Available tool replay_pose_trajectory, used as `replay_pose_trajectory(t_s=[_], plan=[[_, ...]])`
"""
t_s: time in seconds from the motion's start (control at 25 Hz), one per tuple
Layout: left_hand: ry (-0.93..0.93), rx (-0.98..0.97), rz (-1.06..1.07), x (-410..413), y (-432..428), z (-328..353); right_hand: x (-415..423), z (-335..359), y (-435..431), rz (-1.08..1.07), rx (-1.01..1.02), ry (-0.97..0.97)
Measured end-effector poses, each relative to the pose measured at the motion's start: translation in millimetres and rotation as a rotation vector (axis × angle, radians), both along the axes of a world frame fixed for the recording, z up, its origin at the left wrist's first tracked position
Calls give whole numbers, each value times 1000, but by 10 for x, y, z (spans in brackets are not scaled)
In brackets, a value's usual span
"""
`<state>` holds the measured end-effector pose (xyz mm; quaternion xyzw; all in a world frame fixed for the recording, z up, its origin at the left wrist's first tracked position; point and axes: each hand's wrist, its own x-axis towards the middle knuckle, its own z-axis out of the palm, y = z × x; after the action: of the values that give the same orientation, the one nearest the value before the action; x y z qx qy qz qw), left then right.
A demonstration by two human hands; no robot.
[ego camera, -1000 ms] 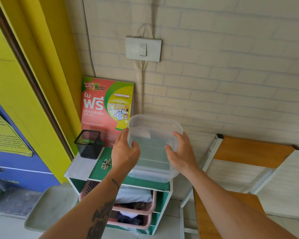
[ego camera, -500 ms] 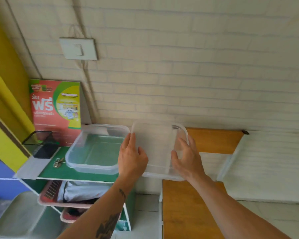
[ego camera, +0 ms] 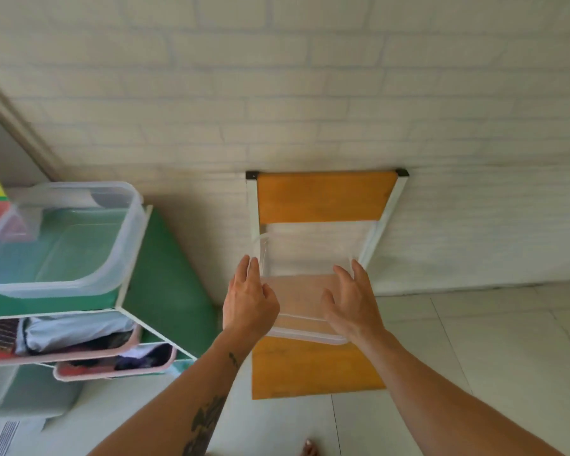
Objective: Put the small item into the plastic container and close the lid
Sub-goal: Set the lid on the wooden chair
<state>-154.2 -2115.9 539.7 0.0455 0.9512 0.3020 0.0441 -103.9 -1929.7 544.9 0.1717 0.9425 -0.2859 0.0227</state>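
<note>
Lid point(ego camera: 305, 291) of clear plastic is sitting between both hands over the wooden chair point(ego camera: 323, 199), tilted w/ its far edge up near the chair's backrest and its near rim low over the seat. Whether it's touching the seat can't be told. Left hand point(ego camera: 249, 299) is lying along the lid's left edge, fingers stretched fwd and thumb curling in over the top; it's touching or nearly touching the plastic. Right hand point(ego camera: 351, 301) is sitting at the right edge, fingers spread and loose, palm facing in. Neither grip is wrapping tight: both are looking half open, flanking the lid rather than clamping it, and real contact is hard to judge through the see-thru plastic.

Plastic container point(ego camera: 63, 238) is standing well apart to the left, open, w/o its lid, on top of the green shelf unit point(ego camera: 165, 274). Nothing can be made out inside it except a pale label on its far wall. Pink baskets point(ego camera: 112, 366) stuffed w/ cloth are poking out of the shelf's lower levels. White brick wall point(ego camera: 277, 93) is running behind everything; pale floor tiles point(ego camera: 491, 340) are lying under the chair. Small item isn't identifiable anywhere in view.
</note>
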Motion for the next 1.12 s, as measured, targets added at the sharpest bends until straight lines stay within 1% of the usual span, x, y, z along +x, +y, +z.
replay_pose_trajectory(t_s=[0.16,0.32,0.48,0.6,0.68,0.8,0.88,1.0,1.12], plan=[[-66,-14,-71,-36,177,-578,20,-597,180,-22,-1,-60],[-212,-66,-106,-153,332,-1546,-73,-1586,283,-49,10,-138],[-305,-126,-143,-239,333,-2371,-167,-2423,305,-39,34,-142],[-349,-147,-151,-286,306,-2782,-216,-2856,320,-24,49,-151],[-346,-149,-160,-289,307,-2948,-229,-3047,310,-25,69,-151],[-308,-132,-161,-316,325,-3031,-256,-3128,302,-52,79,-148],[-337,-132,-161,-329,323,-2998,-257,-3069,307,-36,82,-168],[-336,-158,-162,-375,278,-2838,-282,-2855,338,-13,105,-189],[-345,-94,-119,-395,195,-2495,-306,-2487,293,6,69,-189]])
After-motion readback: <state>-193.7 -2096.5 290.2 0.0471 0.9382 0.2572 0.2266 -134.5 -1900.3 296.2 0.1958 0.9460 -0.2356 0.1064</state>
